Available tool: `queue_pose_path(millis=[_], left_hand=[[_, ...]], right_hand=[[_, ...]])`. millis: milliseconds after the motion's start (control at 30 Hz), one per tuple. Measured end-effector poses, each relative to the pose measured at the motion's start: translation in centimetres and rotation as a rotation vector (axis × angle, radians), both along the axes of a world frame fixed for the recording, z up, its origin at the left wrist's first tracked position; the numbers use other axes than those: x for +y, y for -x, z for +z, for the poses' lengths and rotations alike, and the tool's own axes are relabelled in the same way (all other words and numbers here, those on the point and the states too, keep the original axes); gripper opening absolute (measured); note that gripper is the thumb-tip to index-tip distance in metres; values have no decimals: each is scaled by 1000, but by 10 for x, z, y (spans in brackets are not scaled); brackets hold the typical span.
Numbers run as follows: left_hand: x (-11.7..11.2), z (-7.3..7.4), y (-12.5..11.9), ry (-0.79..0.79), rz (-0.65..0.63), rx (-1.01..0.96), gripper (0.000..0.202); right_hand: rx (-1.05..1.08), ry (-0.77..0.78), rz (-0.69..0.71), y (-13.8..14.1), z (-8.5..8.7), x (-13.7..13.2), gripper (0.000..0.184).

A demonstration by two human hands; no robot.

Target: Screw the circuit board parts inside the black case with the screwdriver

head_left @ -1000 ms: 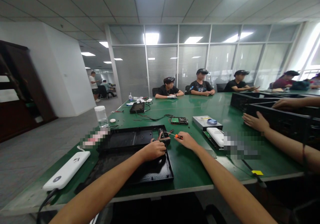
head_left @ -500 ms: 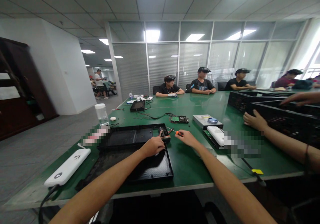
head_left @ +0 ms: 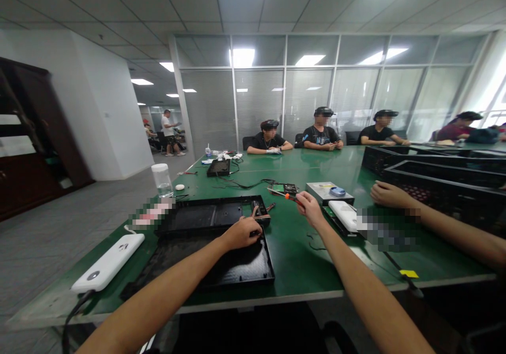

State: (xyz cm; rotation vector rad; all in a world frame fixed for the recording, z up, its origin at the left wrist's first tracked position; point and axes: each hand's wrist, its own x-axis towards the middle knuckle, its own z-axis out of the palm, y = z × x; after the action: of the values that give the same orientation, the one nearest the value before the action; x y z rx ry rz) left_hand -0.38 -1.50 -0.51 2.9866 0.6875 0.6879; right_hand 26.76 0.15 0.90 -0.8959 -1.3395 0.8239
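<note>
My right hand (head_left: pixel 310 209) grips a screwdriver (head_left: pixel 291 198) with an orange and black handle. Its thin shaft points left, above the table and clear of the black casing. The casing (head_left: pixel 205 214) lies opened out in front of me, as two shallow black halves. Over its right part, my left hand (head_left: pixel 244 232) is closed, fingers curled downward. Striped ribbon wires (head_left: pixel 260 217) come up right by those fingers. Whatever the left fingers pinch is hidden.
A white power bank (head_left: pixel 108 263) and a clear jar (head_left: pixel 161 180) stand left. Beyond the casing lies a green circuit board (head_left: pixel 282 188). To the right are a silver drive (head_left: pixel 328 191), another white power bank (head_left: pixel 343 216), and a co-worker's hand (head_left: pixel 389 194) beside large black cases (head_left: pixel 430 177).
My right hand has lifted and moved right with the screwdriver, away from the casing. My left hand has barely moved. The co-worker's near hand shifted left, and their other hand left view.
</note>
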Motion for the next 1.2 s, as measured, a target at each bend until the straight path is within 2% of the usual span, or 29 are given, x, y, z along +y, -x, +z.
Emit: queue_pose_path(millis=[133,367,567,700,833,1067,1200], left_hand=[[-1,-2,-1,47,95,-28,13],[-1,-3,-2,74,115,-48,13],[-2,-1,-3,92,112,-39,10],[-2,-2,-3,97,119,-47,11],[-1,-4,-3,112,126,-53,12],[-2,-5,-4,148,147,-87,14],[-2,-4,-4,172,148,-86,16]], right_hand=[[-165,30,87,8,-1,-5,33],[-461,-77,4,16,1,-10,28],[-549,-96,-24,15,-1,-9,26],[-584,-130,-45,16,3,-13,26],[-748,-188,-83,22,21,-27,29],[-1304,-284,-240,58,74,-65,42],[-1424,-298,-294,78,87,-71,38]])
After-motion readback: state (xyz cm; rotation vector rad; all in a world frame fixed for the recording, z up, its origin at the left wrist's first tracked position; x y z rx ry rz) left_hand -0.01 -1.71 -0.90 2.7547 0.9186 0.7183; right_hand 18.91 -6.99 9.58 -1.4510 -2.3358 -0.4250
